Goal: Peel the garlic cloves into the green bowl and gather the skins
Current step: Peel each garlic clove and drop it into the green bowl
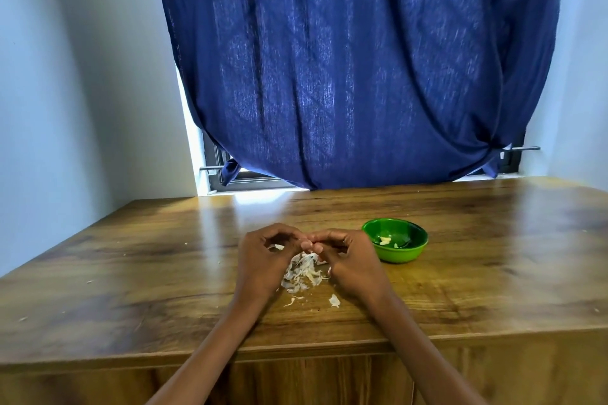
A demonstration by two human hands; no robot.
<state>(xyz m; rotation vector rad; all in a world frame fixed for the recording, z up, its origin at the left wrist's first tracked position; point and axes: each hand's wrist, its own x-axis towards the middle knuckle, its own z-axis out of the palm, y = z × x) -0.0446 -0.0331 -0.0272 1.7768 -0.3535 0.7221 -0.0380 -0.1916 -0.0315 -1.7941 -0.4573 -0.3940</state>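
Clove pinched at frame centre; green bowl (pixel 394 240) lies right.
Left hand (pixel 263 256) and right hand (pixel 348 260) fingertips pinch a garlic clove (pixel 312 245); right hand nearer bowl.

Glossy green plastic bowl (pixel 394 240), papery garlic skins (pixel 304 273), polished wood-grain table (pixel 164 256), woven blue cloth curtain (pixel 345 59).

green bowl (pixel 394 251): few peeled cloves (pixel 385 241) inside | skins (pixel 304 273): pile left of bowl

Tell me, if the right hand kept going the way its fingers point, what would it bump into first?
The right hand curls its fingers leftward, so it would meet the left hand at once; their fingertips already look joined over the skin pile, pinching something too small to identify.
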